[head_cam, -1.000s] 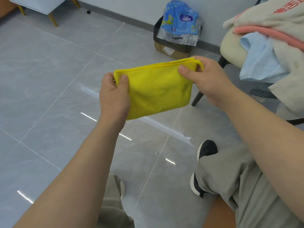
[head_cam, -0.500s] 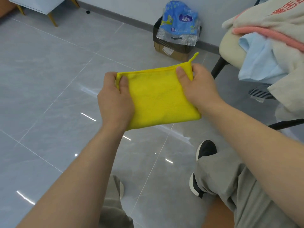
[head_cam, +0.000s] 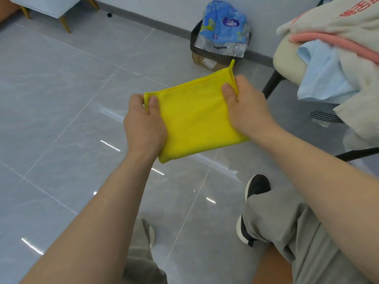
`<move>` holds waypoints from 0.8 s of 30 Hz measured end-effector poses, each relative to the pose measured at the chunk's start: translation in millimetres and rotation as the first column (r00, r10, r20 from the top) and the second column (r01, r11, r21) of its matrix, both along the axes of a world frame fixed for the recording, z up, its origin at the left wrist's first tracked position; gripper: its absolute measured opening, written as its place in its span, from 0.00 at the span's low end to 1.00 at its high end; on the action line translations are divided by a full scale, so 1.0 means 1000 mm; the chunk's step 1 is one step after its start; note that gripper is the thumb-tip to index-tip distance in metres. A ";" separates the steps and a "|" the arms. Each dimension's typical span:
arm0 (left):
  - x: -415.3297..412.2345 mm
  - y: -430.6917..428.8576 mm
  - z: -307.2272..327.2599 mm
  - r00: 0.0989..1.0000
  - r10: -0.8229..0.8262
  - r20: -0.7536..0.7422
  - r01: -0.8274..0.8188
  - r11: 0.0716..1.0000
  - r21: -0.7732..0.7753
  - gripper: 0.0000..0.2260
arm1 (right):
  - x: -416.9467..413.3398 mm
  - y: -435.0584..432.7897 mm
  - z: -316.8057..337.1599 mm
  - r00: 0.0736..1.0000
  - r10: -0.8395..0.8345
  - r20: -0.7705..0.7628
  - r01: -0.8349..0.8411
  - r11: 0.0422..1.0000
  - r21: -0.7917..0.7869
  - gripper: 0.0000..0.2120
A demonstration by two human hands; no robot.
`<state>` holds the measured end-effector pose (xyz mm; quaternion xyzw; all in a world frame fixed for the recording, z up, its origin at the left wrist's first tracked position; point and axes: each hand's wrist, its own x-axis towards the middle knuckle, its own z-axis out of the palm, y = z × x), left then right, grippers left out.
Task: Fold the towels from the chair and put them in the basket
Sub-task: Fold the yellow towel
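Yellow towel [head_cam: 196, 119] pinched by left hand [head_cam: 143, 128] and right hand [head_cam: 246, 107], blue packet [head_cam: 222, 27] in cardboard box [head_cam: 207, 60]

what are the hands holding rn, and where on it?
Both hold the folded yellow towel in the air. The left hand pinches its left end near the top corner; the right hand pinches the right end, just below the hanging loop.

— What stands on the grey tiled floor [head_cam: 61, 119]?
— At its far edge, against the skirting board [head_cam: 153, 21], there is a cardboard box [head_cam: 207, 60] lined with a black bag [head_cam: 194, 44]. A crumpled blue plastic package [head_cam: 223, 25] sits on top of it.
— And the far left corner?
— A white cabinet [head_cam: 47, 5] on slanted wooden legs [head_cam: 65, 27]. Between it and the box, a small black object [head_cam: 110, 15] lies just beside the skirting board. I cannot tell what it is.
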<state>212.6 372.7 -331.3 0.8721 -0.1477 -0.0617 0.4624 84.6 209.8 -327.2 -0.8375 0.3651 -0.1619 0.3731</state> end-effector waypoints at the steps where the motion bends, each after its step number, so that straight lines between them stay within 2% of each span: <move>1: -0.001 0.000 0.001 1.000 -0.007 0.003 0.007 1.000 0.001 0.11 | 0.000 -0.001 0.000 1.000 0.003 -0.002 -0.003 1.000 -0.007 0.14; 3: 0.000 0.000 0.000 0.999 -0.008 -0.038 0.008 1.000 0.002 0.10 | 0.000 -0.004 0.002 0.999 0.032 -0.012 -0.032 0.999 -0.030 0.14; 4: 0.002 0.000 -0.001 0.994 -0.003 -0.107 0.001 1.000 -0.016 0.09 | -0.001 -0.006 0.003 0.998 0.049 -0.026 -0.050 0.998 -0.040 0.14; 5: 0.005 0.001 0.001 0.965 0.004 -0.262 -0.032 0.994 -0.102 0.08 | -0.001 -0.009 0.004 0.997 0.061 -0.046 -0.064 0.997 -0.048 0.14; 6: 0.008 0.002 0.005 0.881 -0.038 -0.471 -0.077 0.972 -0.223 0.07 | -0.002 -0.011 0.005 0.995 0.073 -0.072 -0.077 0.996 -0.051 0.15; 7: 0.013 0.005 0.009 0.734 -0.146 -0.663 -0.117 0.935 -0.335 0.06 | -0.002 -0.014 0.006 0.991 0.089 -0.099 -0.094 0.994 -0.046 0.16; 8: 0.017 0.010 0.013 0.582 -0.271 -0.767 -0.127 0.901 -0.414 0.10 | -0.003 -0.017 0.007 0.987 0.113 -0.117 -0.119 0.992 -0.038 0.17; 9: 0.019 0.015 0.017 0.465 -0.375 -0.802 -0.094 0.879 -0.467 0.15 | -0.004 -0.018 0.008 0.981 0.146 -0.125 -0.151 0.988 -0.030 0.18; 11: 0.023 0.023 0.020 0.336 -0.488 -0.806 0.016 0.858 -0.513 0.19 | -0.005 -0.017 0.012 0.959 0.237 -0.157 -0.243 0.970 -0.024 0.17; 13: 0.022 0.026 0.023 0.194 -0.547 -0.814 0.146 0.837 -0.528 0.22 | -0.005 -0.015 0.016 0.913 0.346 -0.216 -0.354 0.935 0.002 0.13; 15: 0.014 0.026 0.023 0.066 -0.553 -0.830 0.268 0.811 -0.519 0.29 | -0.005 -0.009 0.018 0.862 0.440 -0.250 -0.438 0.896 0.066 0.10; 16: 0.008 0.025 0.022 0.048 -0.545 -0.837 0.324 0.801 -0.503 0.30 | -0.006 -0.006 0.017 0.842 0.475 -0.255 -0.469 0.879 0.087 0.09; 18: -0.003 0.019 0.019 0.095 -0.531 -0.842 0.430 0.784 -0.447 0.24 | -0.005 0.000 0.015 0.811 0.517 -0.275 -0.514 0.853 0.088 0.08; 21: -0.013 0.014 0.014 0.174 -0.513 -0.841 0.539 0.764 -0.354 0.23 | -0.004 0.003 0.016 0.784 0.519 -0.341 -0.515 0.850 0.109 0.16; 24: -0.009 0.014 0.018 0.266 -0.467 -0.843 0.494 0.817 -0.296 0.21 | -0.008 -0.006 0.026 0.745 0.552 -0.374 -0.459 0.832 0.313 0.18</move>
